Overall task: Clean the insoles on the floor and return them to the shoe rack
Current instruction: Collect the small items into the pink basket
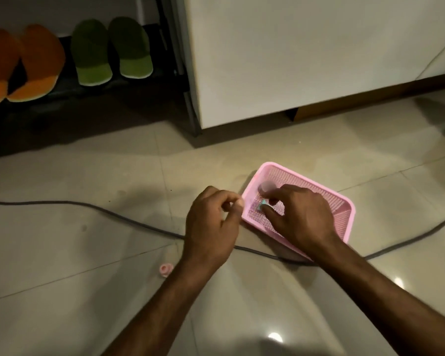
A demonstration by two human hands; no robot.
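A pink mesh basket [344, 214] lies on the tiled floor right of centre. My right hand [301, 214] reaches into it and pinches a small light-blue object [262, 204] between thumb and forefinger. My left hand [213, 227] hovers just left of the basket's near corner, fingers curled, thumb against fingertips; what it holds, if anything, I cannot make out. The shoe rack [62, 98] stands at the upper left with orange slippers [23, 65] and green slippers [111, 52] on its shelf. No insole shows on the floor.
A dark cable [88, 206] runs across the floor under both arms. A small pink object [166, 269] lies beside my left forearm. A white cabinet [293, 60] stands behind the basket, with the rack's metal leg [190, 111] beside it.
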